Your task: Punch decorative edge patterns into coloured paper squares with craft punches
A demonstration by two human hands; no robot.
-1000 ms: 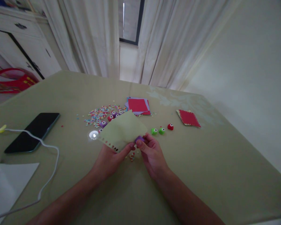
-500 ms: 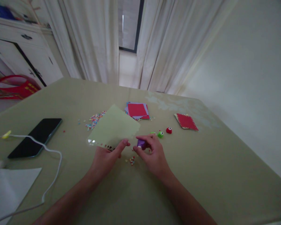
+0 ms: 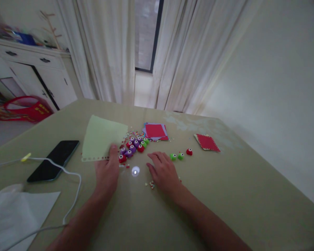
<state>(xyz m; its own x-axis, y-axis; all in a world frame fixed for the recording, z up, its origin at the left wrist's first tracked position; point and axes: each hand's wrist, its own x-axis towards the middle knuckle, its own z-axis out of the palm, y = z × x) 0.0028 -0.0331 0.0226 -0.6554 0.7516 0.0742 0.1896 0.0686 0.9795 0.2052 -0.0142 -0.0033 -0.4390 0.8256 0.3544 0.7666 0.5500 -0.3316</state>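
One bag (image 3: 34,112) (contents unclear), left hand (image 3: 107,174) holding card (image 3: 102,137)

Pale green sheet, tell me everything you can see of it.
The pale green sheet looks like paper, plain and four-sided, with small holes along its near edge. The left hand grips it at the near right, thumb on top. It appears between the black phone and eyed pieces; whether it touches the table is unclear.

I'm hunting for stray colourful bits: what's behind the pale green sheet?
Multicoloured bits show just past the right edge of the pale green sheet. The left hand has its thumb in front; whatever lies directly behind the sheet is covered.
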